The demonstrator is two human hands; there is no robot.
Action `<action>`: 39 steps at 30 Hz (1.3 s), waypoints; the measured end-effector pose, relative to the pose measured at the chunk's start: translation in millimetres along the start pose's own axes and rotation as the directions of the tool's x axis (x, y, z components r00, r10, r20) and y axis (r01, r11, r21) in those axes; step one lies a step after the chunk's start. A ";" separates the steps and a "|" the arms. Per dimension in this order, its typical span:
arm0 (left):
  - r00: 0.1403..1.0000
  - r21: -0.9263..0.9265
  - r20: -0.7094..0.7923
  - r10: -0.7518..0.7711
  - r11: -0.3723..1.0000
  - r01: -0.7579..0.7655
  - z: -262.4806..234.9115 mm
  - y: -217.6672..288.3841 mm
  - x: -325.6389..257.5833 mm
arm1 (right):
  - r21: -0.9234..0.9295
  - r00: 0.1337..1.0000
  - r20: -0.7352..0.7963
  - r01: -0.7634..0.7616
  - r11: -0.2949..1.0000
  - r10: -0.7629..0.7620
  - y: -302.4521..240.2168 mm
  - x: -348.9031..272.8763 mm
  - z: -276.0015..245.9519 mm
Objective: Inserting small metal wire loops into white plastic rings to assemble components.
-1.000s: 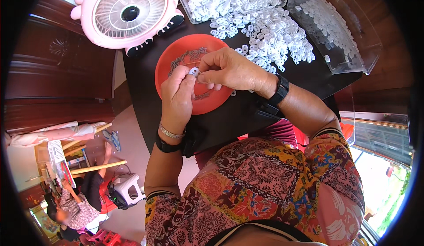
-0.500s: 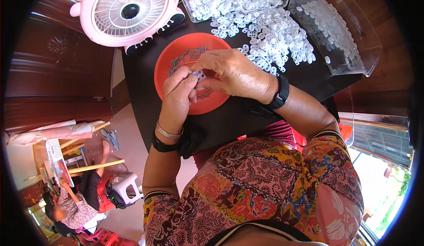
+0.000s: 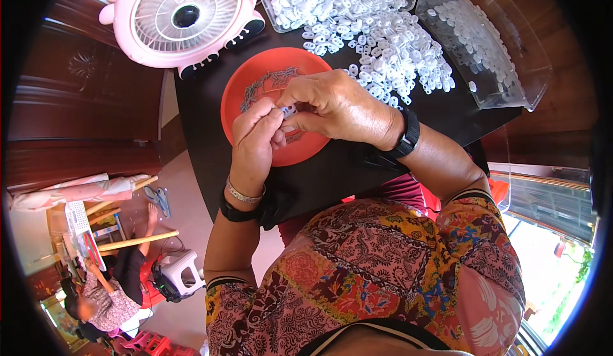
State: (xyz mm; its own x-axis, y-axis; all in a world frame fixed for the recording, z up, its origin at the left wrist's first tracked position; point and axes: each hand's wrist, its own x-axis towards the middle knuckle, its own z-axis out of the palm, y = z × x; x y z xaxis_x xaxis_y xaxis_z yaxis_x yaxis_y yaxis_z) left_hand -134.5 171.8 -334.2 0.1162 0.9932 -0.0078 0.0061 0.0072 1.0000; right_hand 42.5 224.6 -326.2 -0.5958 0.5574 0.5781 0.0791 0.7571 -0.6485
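Over a round orange-red plate (image 3: pixel 237 88), my left hand (image 3: pixel 254 129) and my right hand (image 3: pixel 329 104) meet fingertip to fingertip. Between them is a small white oval plastic piece with holes (image 3: pixel 288 110), pinched from both sides and partly covered by the fingers. Both hands are closed on it. Whether a metal part is also in the fingers is hidden. Inside the plate lie many small grey metal pins (image 3: pixel 271 81), some of them behind my hands. A large heap of similar white plastic pieces (image 3: pixel 402 53) spreads over the black table beyond my right hand.
A pink animal-shaped fan (image 3: pixel 185 16) stands at the table's far left. Clear plastic bins (image 3: pixel 511 68) with more white pieces are at the back and right. On the left, another person (image 3: pixel 118 302) sits low near a white stool (image 3: pixel 179 273).
Hardly anything differs. Both hands stay over the plate, with the fingers shifting slightly around the white piece, which is now a little more covered.
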 end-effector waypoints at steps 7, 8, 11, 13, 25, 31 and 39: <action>1.000 -0.039 0.019 0.008 0.999 -0.007 3.0 3.7 -0.6 | 0.032 1.000 0.004 -0.017 0.999 0.017 -2.5 -0.4 -2.9; 1.000 -0.039 0.018 0.017 0.999 -0.016 4.6 3.5 -0.4 | 0.021 1.000 0.002 -0.019 1.000 0.019 -3.1 -0.7 -3.7; 0.999 -0.116 -0.008 0.043 0.992 -0.044 10.8 4.5 -2.2 | 0.005 0.998 -0.036 0.050 0.999 -0.050 -5.7 -0.5 -4.5; 0.999 -0.100 -0.004 0.044 0.994 -0.044 9.5 5.4 -2.3 | 0.052 0.997 -0.045 0.071 0.996 -0.068 -0.2 -0.8 -1.8; 0.980 0.066 -0.040 0.196 0.979 -0.194 0.9 -2.8 1.5 | -0.538 0.898 -0.395 -0.057 0.841 -0.192 -56.5 8.9 -83.8; 0.978 0.024 -0.071 0.194 0.981 -0.193 2.2 -4.0 6.7 | -0.849 0.794 -0.526 -0.470 0.241 -0.304 -62.5 -14.3 -201.1; 0.975 0.057 -0.096 0.200 0.979 -0.195 3.1 -4.4 7.8 | -0.633 0.928 -0.178 -0.364 0.684 0.329 -14.9 -74.9 -116.6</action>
State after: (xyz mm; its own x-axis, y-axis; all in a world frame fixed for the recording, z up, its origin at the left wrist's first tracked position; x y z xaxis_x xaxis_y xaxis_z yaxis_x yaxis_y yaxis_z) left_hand -130.6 179.1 -338.7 0.0195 0.9811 0.1926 0.0400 -0.1932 0.9803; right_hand 179.1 211.3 -302.1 -0.3844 0.8265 0.4112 0.7764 0.5304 -0.3403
